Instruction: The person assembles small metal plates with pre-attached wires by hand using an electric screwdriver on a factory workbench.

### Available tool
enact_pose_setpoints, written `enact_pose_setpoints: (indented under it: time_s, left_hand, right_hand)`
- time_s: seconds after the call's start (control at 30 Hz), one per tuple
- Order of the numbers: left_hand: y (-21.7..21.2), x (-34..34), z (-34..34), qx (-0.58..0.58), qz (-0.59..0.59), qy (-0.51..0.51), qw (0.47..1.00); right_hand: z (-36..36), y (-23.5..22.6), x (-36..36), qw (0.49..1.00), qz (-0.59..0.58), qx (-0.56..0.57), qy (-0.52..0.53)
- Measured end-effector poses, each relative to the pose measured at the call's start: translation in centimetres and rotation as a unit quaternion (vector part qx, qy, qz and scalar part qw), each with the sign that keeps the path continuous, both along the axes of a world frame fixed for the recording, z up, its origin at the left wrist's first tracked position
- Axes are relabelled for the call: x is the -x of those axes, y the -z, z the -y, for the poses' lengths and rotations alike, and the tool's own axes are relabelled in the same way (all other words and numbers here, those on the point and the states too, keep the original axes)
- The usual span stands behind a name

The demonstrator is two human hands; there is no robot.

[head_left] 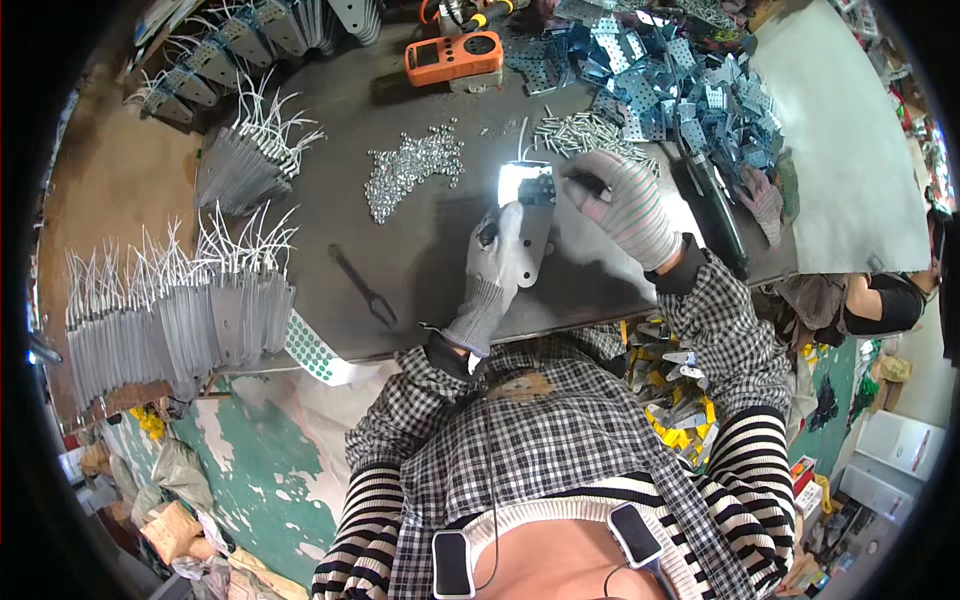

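Observation:
My gloved left hand (492, 262) grips a flat grey metal plate (534, 245) that has round holes near its lower end and a white wire at the top. A small dark perforated bracket (541, 189) lies against the plate's upper part, beside a bright glare. Just to the right is my right hand (630, 208), in a striped glove, its fingers curled into a pinch. What it holds, if anything, I cannot make out. Silver screws (590, 136) lie heaped beyond the right hand, and small shiny nuts (408, 168) are spread to the left.
Grey plates with white wires (190, 320) stand in rows at left. Far off sit an orange meter (455, 59) and a pile of blue-grey brackets (655, 85). A dark long-bodied tool (718, 205) and a loose glove (764, 205) lie right, a forked tool (362, 285) near left.

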State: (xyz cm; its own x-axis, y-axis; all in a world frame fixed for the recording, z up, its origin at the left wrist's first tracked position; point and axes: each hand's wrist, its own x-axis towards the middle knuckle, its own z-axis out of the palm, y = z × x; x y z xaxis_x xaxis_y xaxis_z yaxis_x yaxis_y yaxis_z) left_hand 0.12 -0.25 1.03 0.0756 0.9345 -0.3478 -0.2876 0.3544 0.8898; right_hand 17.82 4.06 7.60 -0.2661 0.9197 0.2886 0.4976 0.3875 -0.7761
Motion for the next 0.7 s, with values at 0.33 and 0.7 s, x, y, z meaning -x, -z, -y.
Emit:
enact_pose_setpoints:
  time_s: [0.33,0.7]
  left_hand:
    - [-0.8,-1.3,0.9,-0.007,0.006,-0.018,1.000]
    - [-5.4,-1.6,-4.3,-0.107,-0.045,0.217,0.969]
  right_hand:
    - [0.1,-0.5,2.4,0.992,0.091,-0.040,-0.074]
    - [1.6,2.6,-0.3,0.998,-0.029,-0.052,0.026]
